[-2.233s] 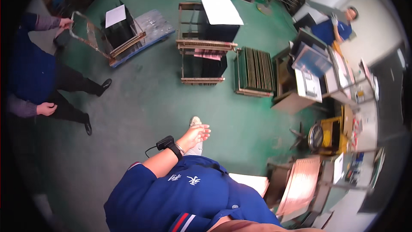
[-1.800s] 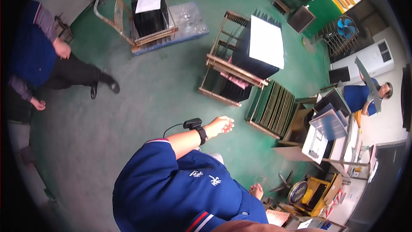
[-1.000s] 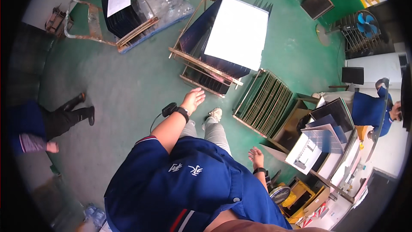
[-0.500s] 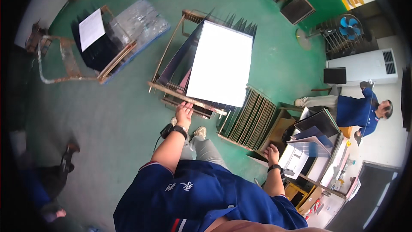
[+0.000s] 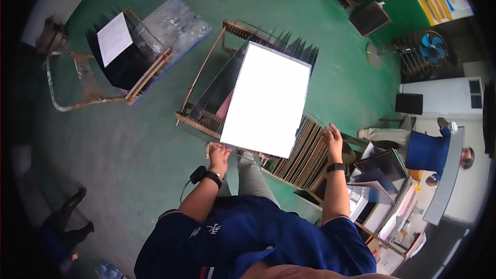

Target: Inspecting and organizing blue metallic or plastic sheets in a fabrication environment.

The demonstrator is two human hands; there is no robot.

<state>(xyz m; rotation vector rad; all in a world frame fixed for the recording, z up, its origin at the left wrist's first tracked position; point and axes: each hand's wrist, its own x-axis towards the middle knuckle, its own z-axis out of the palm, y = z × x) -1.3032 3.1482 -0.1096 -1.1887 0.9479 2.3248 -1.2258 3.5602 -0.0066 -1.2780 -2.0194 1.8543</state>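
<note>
Green floor [image 5: 217, 0], left hand [image 5: 219, 158] by white sheet [image 5: 266, 101], right hand [image 5: 333, 140] extended

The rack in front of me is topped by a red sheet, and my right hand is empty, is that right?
Not quite: the sheet topping the rack is white, not red, as the head view shows. Your right hand is empty.
</note>
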